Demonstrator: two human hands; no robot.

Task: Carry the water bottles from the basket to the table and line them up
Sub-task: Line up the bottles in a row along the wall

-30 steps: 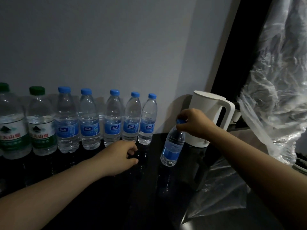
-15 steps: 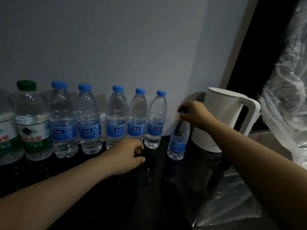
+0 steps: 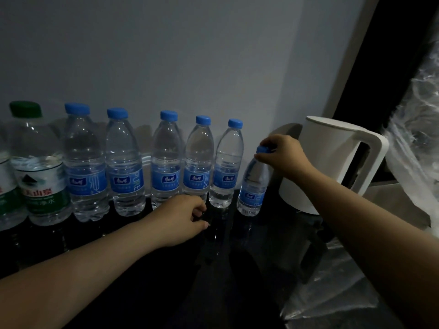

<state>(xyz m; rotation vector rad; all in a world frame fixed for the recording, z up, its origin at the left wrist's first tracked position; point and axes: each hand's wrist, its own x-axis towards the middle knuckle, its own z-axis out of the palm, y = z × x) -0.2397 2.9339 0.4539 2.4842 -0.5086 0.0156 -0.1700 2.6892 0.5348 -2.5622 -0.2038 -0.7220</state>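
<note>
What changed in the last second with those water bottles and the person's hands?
The right hand, gripping the cap, carried the tilted bottle back toward the wall, to the end of the row beside the white kettle; it still leans slightly. The left hand stayed loosely curled on the table, and the standing bottles did not shift.

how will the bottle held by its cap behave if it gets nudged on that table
Probably heavy for its size: the bottle looks full of water. Likely tip-prone: it is tall and narrow, and the right hand grips only its cap, high above the base. It may slide easily, since the dark table looks glossy.
</note>
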